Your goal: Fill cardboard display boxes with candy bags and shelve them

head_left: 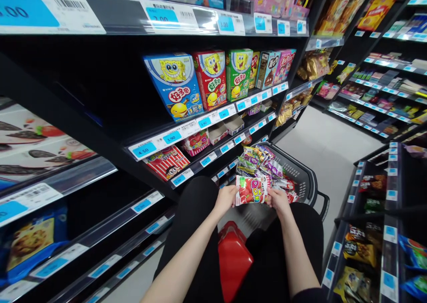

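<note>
A red and white candy bag point(251, 190) with a strawberry print is stretched between my two hands, above my lap. My left hand point(226, 199) pinches its left edge, and my right hand point(279, 200) grips the right edge. Just beyond the bag stands a dark grey shopping basket point(305, 178) with several colourful candy packets point(256, 161) heaped in it. The bag hides part of that heap. On the low shelf to the left, a similar red bag point(196, 142) sits in a striped display box.
Spongebob snack boxes point(211, 78) line the shelf ahead, with price labels point(171, 137) along its edge. A red stool point(233, 258) shows between my knees. Grey floor point(315, 132) runs beyond the basket. Lower shelves on the right hold snack bags point(360, 252).
</note>
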A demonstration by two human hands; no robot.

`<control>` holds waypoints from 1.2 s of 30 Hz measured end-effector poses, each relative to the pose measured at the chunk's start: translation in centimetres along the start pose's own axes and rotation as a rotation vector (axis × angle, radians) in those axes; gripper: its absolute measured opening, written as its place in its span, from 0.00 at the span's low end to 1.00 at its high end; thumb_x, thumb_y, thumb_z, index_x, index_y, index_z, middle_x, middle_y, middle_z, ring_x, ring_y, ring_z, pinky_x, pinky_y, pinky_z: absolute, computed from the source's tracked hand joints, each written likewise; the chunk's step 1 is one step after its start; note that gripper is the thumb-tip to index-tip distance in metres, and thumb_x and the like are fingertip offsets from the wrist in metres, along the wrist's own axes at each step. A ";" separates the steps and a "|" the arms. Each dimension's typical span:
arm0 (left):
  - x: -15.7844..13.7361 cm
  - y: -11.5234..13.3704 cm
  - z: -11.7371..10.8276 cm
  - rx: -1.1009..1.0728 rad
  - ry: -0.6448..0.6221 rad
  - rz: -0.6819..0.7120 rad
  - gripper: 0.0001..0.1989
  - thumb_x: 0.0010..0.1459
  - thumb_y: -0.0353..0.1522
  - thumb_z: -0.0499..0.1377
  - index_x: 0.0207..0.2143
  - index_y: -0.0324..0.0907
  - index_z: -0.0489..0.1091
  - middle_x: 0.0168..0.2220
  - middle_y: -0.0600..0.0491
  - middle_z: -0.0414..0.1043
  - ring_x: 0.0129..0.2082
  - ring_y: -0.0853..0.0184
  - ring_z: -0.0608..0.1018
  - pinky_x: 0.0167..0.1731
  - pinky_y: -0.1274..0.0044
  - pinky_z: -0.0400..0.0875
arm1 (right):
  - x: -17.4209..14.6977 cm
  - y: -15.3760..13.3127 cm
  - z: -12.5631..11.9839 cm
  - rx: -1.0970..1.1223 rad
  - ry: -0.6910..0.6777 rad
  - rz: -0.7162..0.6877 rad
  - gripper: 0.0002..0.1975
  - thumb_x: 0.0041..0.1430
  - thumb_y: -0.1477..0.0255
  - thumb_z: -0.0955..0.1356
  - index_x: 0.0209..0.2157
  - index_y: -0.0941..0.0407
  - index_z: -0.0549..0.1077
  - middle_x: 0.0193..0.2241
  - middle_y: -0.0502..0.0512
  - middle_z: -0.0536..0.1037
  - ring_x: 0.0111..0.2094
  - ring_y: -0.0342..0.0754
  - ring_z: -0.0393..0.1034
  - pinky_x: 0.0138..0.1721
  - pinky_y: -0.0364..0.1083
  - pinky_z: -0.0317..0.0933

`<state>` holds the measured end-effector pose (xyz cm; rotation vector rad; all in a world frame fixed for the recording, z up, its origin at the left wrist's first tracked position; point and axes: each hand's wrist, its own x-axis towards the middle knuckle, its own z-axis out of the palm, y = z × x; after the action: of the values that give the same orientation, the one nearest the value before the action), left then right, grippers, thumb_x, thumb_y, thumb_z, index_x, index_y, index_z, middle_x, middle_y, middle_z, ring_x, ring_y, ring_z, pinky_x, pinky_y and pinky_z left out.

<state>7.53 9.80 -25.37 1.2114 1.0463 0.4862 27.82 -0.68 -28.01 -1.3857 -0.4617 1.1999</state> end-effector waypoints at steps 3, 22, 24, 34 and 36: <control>-0.3 0.6 -0.1 -0.078 -0.018 0.037 0.14 0.57 0.39 0.61 0.27 0.37 0.72 0.24 0.54 0.75 0.20 0.71 0.76 0.20 0.80 0.71 | 0.3 -0.4 0.6 0.057 0.029 -0.084 0.13 0.63 0.64 0.66 0.33 0.60 0.72 0.27 0.47 0.75 0.24 0.39 0.70 0.26 0.42 0.67; -0.4 1.3 -0.4 -0.238 0.105 0.099 0.22 0.34 0.37 0.72 0.32 0.38 0.71 0.17 0.57 0.73 0.19 0.68 0.75 0.24 0.79 0.69 | -0.4 -0.4 1.8 -0.160 0.100 -0.332 0.11 0.61 0.69 0.68 0.43 0.58 0.70 0.23 0.43 0.71 0.20 0.38 0.65 0.23 0.41 0.63; -0.3 1.2 -0.4 -0.183 0.086 0.094 0.17 0.35 0.37 0.71 0.25 0.38 0.71 0.16 0.56 0.71 0.17 0.69 0.74 0.21 0.79 0.67 | -0.3 -0.6 1.5 -0.197 0.121 -0.329 0.09 0.61 0.68 0.68 0.40 0.59 0.71 0.24 0.44 0.71 0.21 0.38 0.66 0.25 0.41 0.64; -1.2 1.4 -0.8 -0.064 -0.003 0.120 0.10 0.45 0.36 0.66 0.24 0.39 0.73 0.12 0.62 0.64 0.14 0.73 0.69 0.17 0.83 0.61 | -0.6 -0.5 0.5 -0.277 0.048 -0.332 0.10 0.63 0.67 0.67 0.32 0.60 0.71 0.20 0.41 0.68 0.14 0.34 0.59 0.15 0.36 0.56; -1.2 1.5 -0.5 -0.107 -0.039 0.089 0.12 0.46 0.38 0.65 0.27 0.37 0.73 0.16 0.57 0.70 0.16 0.69 0.74 0.18 0.80 0.67 | -0.6 -0.5 0.4 -0.263 0.045 -0.351 0.10 0.62 0.67 0.67 0.32 0.60 0.71 0.20 0.42 0.69 0.15 0.34 0.60 0.16 0.37 0.58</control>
<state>6.82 9.64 -23.54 1.1713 0.9253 0.5784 27.49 -0.86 -27.23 -1.4750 -0.8177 0.8410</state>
